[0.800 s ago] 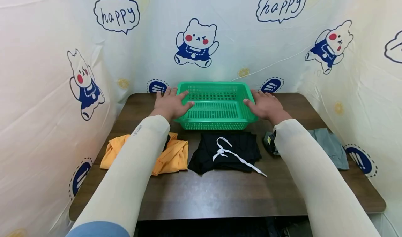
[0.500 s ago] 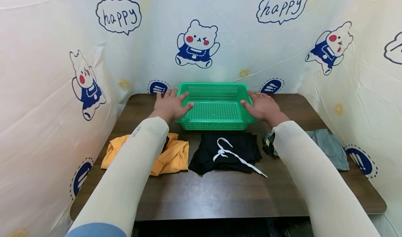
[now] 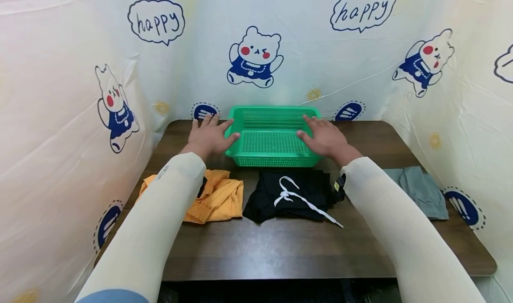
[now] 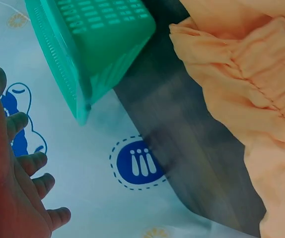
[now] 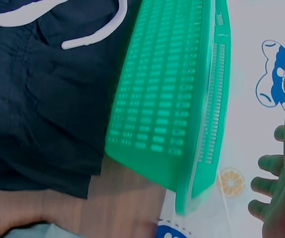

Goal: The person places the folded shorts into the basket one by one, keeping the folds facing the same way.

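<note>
A green perforated plastic basket (image 3: 276, 154) stands toward the back of the table. My left hand (image 3: 209, 136) is at its left side with fingers spread; the left wrist view shows a gap between the hand and the basket's rim (image 4: 83, 84). My right hand (image 3: 326, 137) overlaps the basket's right side in the head view, fingers extended and holding nothing. In the right wrist view that hand (image 5: 284, 173) is apart from the rim. Black shorts (image 3: 266, 200) with a tied white drawstring (image 3: 306, 202) lie folded in front of the basket.
Orange folded clothing (image 3: 224, 198) lies on the left, partly behind my left sleeve. Grey-green folded clothing (image 3: 421, 191) lies on the right, partly covered by my right sleeve. A white printed curtain (image 3: 300, 62) encloses the table (image 3: 276, 254) at the back and sides.
My left hand has shifted slightly left, away from the basket's side. My right hand has moved left across the basket's right edge. Basket and clothes stay in place.
</note>
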The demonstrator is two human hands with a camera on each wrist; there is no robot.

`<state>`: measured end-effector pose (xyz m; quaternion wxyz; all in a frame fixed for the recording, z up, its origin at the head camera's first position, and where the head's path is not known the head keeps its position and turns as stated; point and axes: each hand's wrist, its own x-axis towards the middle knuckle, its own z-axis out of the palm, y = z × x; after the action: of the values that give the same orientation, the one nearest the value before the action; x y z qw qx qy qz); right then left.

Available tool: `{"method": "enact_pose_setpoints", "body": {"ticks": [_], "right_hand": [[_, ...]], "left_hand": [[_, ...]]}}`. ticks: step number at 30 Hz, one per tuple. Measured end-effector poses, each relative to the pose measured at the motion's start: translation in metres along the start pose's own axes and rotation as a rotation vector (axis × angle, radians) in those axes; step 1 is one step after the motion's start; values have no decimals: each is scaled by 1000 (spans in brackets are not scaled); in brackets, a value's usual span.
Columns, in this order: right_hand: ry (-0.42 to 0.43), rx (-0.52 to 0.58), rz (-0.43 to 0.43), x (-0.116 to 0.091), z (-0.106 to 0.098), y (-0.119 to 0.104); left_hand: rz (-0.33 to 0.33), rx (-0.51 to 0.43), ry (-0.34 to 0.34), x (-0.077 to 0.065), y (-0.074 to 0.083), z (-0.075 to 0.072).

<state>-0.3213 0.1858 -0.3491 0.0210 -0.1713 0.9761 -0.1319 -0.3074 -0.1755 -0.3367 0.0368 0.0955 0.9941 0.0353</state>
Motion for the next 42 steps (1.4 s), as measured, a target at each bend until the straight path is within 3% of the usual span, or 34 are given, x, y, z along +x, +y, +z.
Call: {"method": "enact_pose_setpoints", "body": {"ticks": [8, 15, 21, 24, 29, 34, 39, 42], "right_hand": [[40, 83, -50, -2, 10, -17], [73, 149, -130, -8, 21, -32], [116, 319, -215, -15, 30, -46], [121, 446, -220, -20, 37, -54], [-13, 786, -118, -25, 55, -71], [-238, 1090, 80, -27, 79, -93], [-421, 1242, 237, -26, 104, -118], [-488, 1273, 299, -25, 116, -132]], "left_hand": [[-9, -72, -7, -13, -16, 6], [-48, -119, -25, -23, -40, 18], [-81, -164, 24, -34, -64, 23], [-145, -199, 19, -41, -78, 26], [-280, -286, -123, -56, -108, 36], [-311, -315, -261, -75, -135, 42], [-422, -343, -371, -92, -151, 42], [-481, -426, -430, -99, -156, 41]]}}
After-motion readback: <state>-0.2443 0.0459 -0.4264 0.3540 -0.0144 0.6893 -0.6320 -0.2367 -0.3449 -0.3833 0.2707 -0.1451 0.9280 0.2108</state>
